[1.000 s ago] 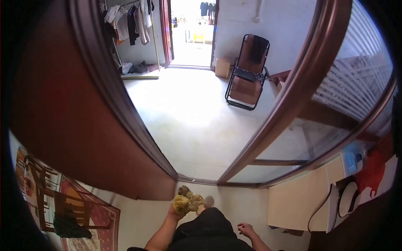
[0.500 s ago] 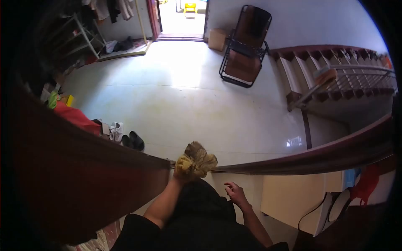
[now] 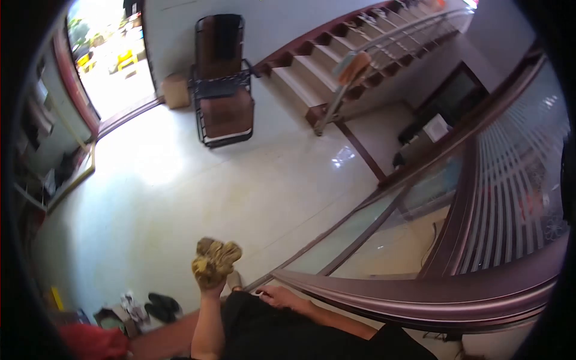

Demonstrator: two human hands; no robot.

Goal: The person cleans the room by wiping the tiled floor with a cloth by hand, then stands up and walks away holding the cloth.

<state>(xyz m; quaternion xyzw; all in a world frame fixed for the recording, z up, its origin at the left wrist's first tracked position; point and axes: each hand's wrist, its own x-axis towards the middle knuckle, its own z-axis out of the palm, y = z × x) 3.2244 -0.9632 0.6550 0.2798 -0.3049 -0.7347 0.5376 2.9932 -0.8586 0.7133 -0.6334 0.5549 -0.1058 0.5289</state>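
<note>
A crumpled, yellow-brown cloth-like bundle [image 3: 217,259] is held up in front of my body by my left hand [image 3: 212,288], whose fingers are mostly hidden under it. My right hand [image 3: 277,296] is close to my waist, beside the sliding door's lower frame, its fingers curled. Whether anything small lies within those fingers is too small to tell. A shoe tip [image 3: 236,279] shows between my two hands.
The glass sliding door [image 3: 384,228] runs along my right. Ahead are a folding recliner [image 3: 225,111], a cardboard box [image 3: 176,91] and stairs with a railing [image 3: 336,96]. Dark shoes [image 3: 161,307] and a red cloth [image 3: 93,341] lie at lower left; an open doorway [image 3: 111,54] is beyond.
The view has turned right, through the doorway into the tiled room. My left hand still carries the bundle, now further left in view. My right hand has come closer to the door frame.
</note>
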